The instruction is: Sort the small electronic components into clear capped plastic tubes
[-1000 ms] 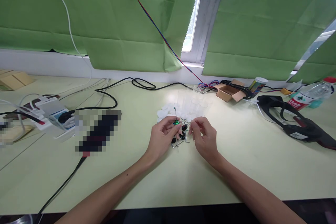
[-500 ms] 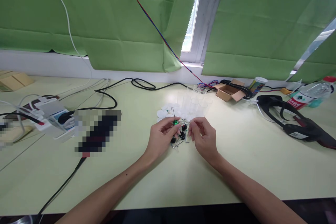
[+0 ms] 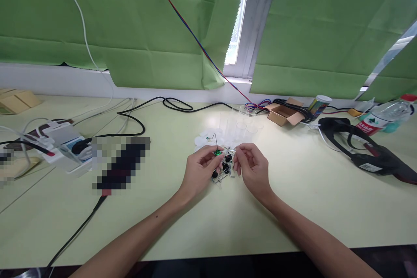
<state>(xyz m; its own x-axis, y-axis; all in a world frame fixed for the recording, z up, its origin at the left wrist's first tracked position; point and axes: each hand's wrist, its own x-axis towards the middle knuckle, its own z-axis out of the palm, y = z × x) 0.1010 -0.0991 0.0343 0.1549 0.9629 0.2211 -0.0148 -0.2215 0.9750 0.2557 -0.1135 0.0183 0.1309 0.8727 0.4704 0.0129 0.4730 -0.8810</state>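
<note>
Near the middle of the table, my left hand (image 3: 199, 169) is closed in a pinch on a small shiny green part (image 3: 217, 153). A thin bent wire (image 3: 216, 140) rises from it, with a little green tip. My right hand (image 3: 253, 167) is pinched just to the right, its fingertips at the end of a thin pale strand (image 3: 230, 151) that spans the gap between the hands. Below the fingertips lie black round parts (image 3: 226, 168) and several thin metal rods (image 3: 222, 178), partly covered by my fingers. Behind my left hand are flat whitish discs (image 3: 202, 140).
Clear plastic cups (image 3: 241, 129) stand just beyond my hands. An open cardboard box (image 3: 282, 115) with cables sits at the back, beside a canister (image 3: 319, 106). Black headgear (image 3: 365, 156) and a bottle (image 3: 374, 119) are at right; a power strip (image 3: 70, 145) with cables is at left.
My right hand has shifted slightly, its fingertips now at the end of the pale strand. My left hand keeps its pinch on the green part almost unmoved.
</note>
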